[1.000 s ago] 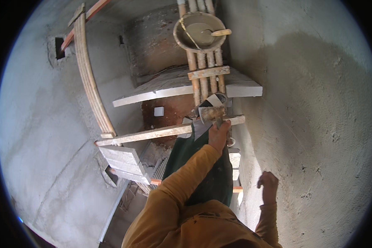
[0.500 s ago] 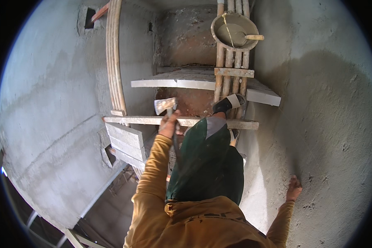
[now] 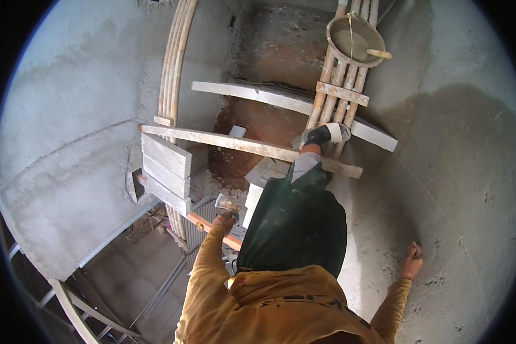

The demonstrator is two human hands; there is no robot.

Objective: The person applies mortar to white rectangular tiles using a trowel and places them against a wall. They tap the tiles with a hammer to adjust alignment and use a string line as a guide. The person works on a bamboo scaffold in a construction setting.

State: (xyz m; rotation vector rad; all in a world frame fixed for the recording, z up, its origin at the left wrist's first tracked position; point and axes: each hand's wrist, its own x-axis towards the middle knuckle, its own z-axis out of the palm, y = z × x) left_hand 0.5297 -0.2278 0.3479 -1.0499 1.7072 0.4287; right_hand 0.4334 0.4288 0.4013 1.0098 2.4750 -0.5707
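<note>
**Left hand [image 3: 225,223] grips a short-handled hatchet with a flared, mottled metal head [image 3: 228,203]**

The left fingers are closed around the hatchet's handle, close below its head, which points up and away from the person, left of the dark green trousers [image 3: 295,223]. The right hand [image 3: 411,262] is out to the side, its fingers curled, beside the rough grey plastered wall [image 3: 464,195]; whether it touches the wall or holds anything small cannot be told.

Just beside the left hand runs an orange-red beam [image 3: 230,241]. Up and to the left is a stack of thick white rectangular blocks [image 3: 165,176], near the end of a long, stained wooden plank [image 3: 223,141] that crosses in front of the person.

The foot in a black-and-white shoe [image 3: 320,135] is on a bundle of pale round wooden poles [image 3: 337,74], joined by a short crosspiece [image 3: 342,93]. Farther out on those poles stands a round basin [image 3: 370,31] holding wet grey mortar [image 3: 344,42], with a light wooden tool handle [image 3: 379,54] jutting over its right rim. A second pole bundle [image 3: 174,63] runs along the left side.
</note>
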